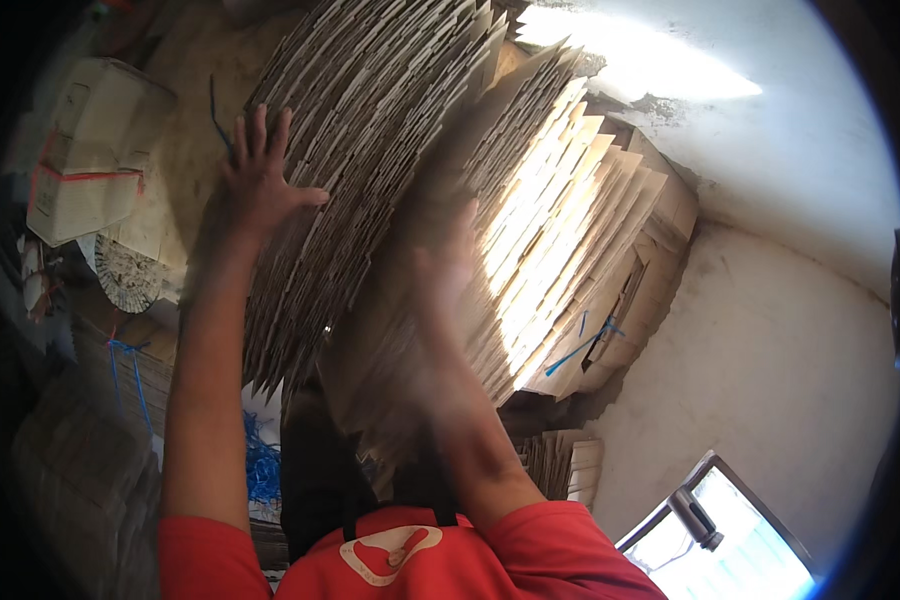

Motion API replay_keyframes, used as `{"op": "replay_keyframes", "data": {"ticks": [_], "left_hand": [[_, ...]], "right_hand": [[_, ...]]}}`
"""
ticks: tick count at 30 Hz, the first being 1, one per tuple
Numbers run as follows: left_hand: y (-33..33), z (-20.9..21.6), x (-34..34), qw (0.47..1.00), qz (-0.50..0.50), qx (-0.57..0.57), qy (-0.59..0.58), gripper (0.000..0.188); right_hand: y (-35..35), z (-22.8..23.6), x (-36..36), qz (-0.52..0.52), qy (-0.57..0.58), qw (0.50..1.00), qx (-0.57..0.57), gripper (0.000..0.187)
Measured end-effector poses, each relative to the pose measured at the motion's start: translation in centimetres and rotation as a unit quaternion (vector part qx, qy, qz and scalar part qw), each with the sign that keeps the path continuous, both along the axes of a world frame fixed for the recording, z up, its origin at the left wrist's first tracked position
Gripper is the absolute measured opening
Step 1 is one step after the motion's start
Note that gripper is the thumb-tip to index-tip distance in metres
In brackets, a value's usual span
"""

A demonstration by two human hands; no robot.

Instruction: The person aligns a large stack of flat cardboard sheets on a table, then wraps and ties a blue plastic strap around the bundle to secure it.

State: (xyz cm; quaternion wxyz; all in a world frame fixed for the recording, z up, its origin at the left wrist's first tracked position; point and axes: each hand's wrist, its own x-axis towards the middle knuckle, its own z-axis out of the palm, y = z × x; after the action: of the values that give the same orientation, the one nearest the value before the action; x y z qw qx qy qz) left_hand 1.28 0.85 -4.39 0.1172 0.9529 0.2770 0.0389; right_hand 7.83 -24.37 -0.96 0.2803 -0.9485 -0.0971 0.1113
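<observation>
A long row of flat brown cardboard sheets [360, 110], standing packed on edge, fills the middle. My left hand [262, 180] lies along its left side, fingers spread and thumb out over the sheet edges. My right hand [445, 265] is smeared by motion at the face of a darker, blurred cardboard piece [385, 290] that leans across the row. Whether its fingers grip that piece cannot be made out. Right of it, more sheets [560, 210] fan out in bright sunlight.
At left sits a pale bundle [90, 190] tied with red string. Blue string [580, 345] marks the row's right end; a blue string tangle [260, 465] lies below my left forearm. A pale wall [770, 330] rises at right, with a bright window [715, 540] lower right.
</observation>
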Motion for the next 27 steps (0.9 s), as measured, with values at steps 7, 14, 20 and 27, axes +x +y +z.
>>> {"op": "replay_keyframes", "data": {"ticks": [7,14,20,27], "left_hand": [[-0.1,0.2,0.3,1.000,-0.003,0.006,0.008,0.130],[-0.1,0.0,0.2,1.000,0.000,0.006,0.001,0.133],[-0.3,0.2,0.4,1.000,-0.010,0.012,-0.021,0.131],[0.0,0.3,0.2,1.000,0.000,0.021,0.009,0.130]], "right_hand": [[3.2,0.0,-0.3,0.055,0.071,0.993,-0.074,0.102],[4.6,-0.5,-0.5,0.062,0.109,0.990,-0.058,0.101],[4.1,-1.5,-1.1,0.075,0.096,0.993,-0.007,0.101],[4.5,-0.9,0.1,0.106,0.118,0.987,0.019,0.094]]}}
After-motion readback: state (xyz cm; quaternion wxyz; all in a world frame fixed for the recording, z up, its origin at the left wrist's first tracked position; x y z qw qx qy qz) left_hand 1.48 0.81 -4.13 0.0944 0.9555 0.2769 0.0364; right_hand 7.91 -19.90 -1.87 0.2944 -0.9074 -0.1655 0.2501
